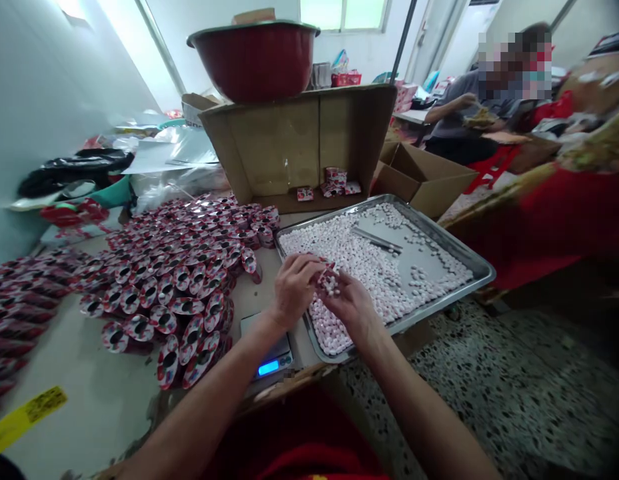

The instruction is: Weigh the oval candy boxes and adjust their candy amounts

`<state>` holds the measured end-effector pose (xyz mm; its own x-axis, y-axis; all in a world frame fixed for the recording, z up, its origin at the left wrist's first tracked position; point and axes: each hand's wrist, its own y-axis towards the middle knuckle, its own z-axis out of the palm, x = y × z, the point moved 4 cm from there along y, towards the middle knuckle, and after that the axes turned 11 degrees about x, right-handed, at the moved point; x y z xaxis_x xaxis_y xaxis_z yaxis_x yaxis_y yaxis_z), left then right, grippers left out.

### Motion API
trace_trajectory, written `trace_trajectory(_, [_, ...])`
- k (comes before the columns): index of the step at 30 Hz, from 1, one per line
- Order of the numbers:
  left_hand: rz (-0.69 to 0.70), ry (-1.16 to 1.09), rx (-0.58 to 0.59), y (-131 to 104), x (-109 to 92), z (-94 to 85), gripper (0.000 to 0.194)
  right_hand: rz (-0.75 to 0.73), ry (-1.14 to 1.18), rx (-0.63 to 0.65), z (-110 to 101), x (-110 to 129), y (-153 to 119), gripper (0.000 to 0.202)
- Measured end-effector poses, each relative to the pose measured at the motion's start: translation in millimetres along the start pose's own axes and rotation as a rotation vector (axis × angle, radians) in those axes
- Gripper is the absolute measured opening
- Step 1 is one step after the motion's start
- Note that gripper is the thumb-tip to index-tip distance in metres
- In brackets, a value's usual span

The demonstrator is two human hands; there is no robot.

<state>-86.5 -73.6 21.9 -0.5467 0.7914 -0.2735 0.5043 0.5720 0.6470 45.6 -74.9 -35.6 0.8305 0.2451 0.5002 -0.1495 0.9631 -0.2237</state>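
Observation:
My left hand (294,283) is closed around a small red-and-white printed packet (325,262), which it partly hides. Cupped beneath and beside it, my right hand (353,301) holds several white pellets (331,285) at the packet's mouth. Both hands are over the near left part of a metal tray (442,298), where many more white pellets (349,257) are spread. A flat metal bar (376,240) lies among them. Below my left forearm, a digital scale (269,367) with a lit blue display is partly covered.
Many open-topped printed packets (166,289) stand packed together on the table at left. A cardboard box (289,150) on its side holds a few packets, with a red basin (254,60) on top. Another open carton (424,177) is behind the tray. A person (469,113) sits at back right.

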Motion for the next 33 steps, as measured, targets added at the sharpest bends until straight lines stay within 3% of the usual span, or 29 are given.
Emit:
trace_trajectory(4, [-0.360,-0.280,-0.088,-11,16,8.6,0.023,0.079,0.179,-0.128,6,-3,-10,0.033])
trace_trajectory(6, [-0.522,-0.470,-0.132,-23,22,5.9,0.026,0.109,0.247,-0.197,8,-3,-15,0.027])
trace_trajectory(10, [-0.725,-0.731,-0.174,-59,22,-24.6,0.044,0.131,0.208,-0.275,10,5,-24,0.027])
trace_trajectory(13, [-0.791,-0.650,-0.112,-98,17,-54.5,0.046,0.185,0.183,-0.237,8,9,-29,0.024])
trace_trajectory(17, [-0.762,-0.276,0.051,-142,11,-69.7,0.034,0.189,0.050,-0.166,2,10,-28,0.028])
trace_trajectory(21, [-0.589,0.051,0.097,-151,0,-78.2,0.043,0.191,-0.093,-0.130,1,17,-26,0.023])
trace_trajectory(24, [-0.496,0.169,0.061,-149,-9,-106.9,0.053,0.107,-0.289,-0.062,12,36,-26,0.020])
trace_trajectory(27, [-0.518,0.264,0.080,-160,-10,-144.4,0.045,0.041,-0.440,-0.038,26,54,-28,0.017])
trace_trajectory(30, [-0.533,0.312,0.098,-179,-9,-172.6,0.028,0.130,-0.444,-0.112,33,58,-27,0.021])
trace_trajectory(33, [-0.529,0.370,-0.031,-194,-14,-191.0,0.020,0.245,-0.392,-0.178,31,54,-26,0.033])
